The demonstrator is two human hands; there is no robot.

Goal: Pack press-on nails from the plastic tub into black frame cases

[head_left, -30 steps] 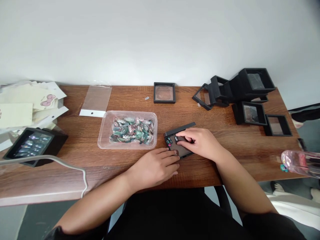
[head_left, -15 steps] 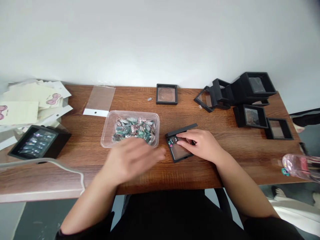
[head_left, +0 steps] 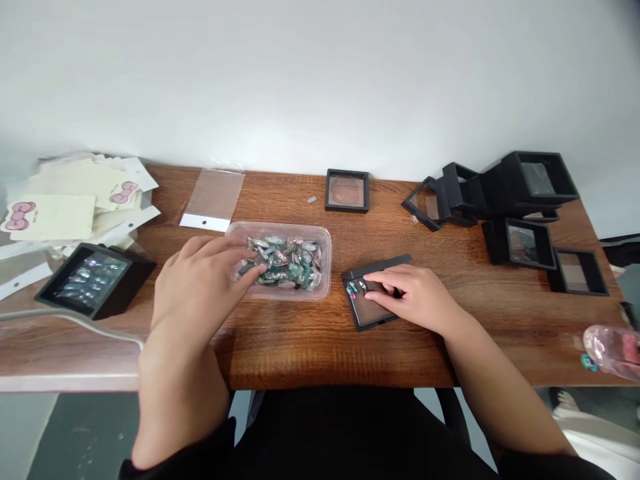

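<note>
My left hand (head_left: pixel 207 273) reaches over the left side of a clear plastic tub (head_left: pixel 327 267), thumb and fingers apart with nothing between them. Inside lie many glossy press-on nails (head_left: pixel 285 260) in green, silver and pink; some seem to be in small clear wrappers. To the right, a shallow black display case (head_left: pixel 365 328) lies open with its clear film showing. A few press-on nails (head_left: pixel 353 288) sit in its upper left corner. My right hand (head_left: pixel 410 293) rests over the case, thumb and index finger slightly parted beside a silver nail (head_left: pixel 363 285).
On the left are a filled black display box (head_left: pixel 125 283), printed bow cards (head_left: pixel 60 217) and a white cable (head_left: pixel 75 317). A clear bag (head_left: pixel 213 197) and a black frame (head_left: pixel 347 191) lie toward the wall. More black frames (head_left: pixel 525 193) pile up at right, near a pink transparent pouch (head_left: pixel 610 347).
My left hand has moved left, from near the case to over the tub. My right hand's fingertips have parted beside the silver nail. The view has shifted slightly.
</note>
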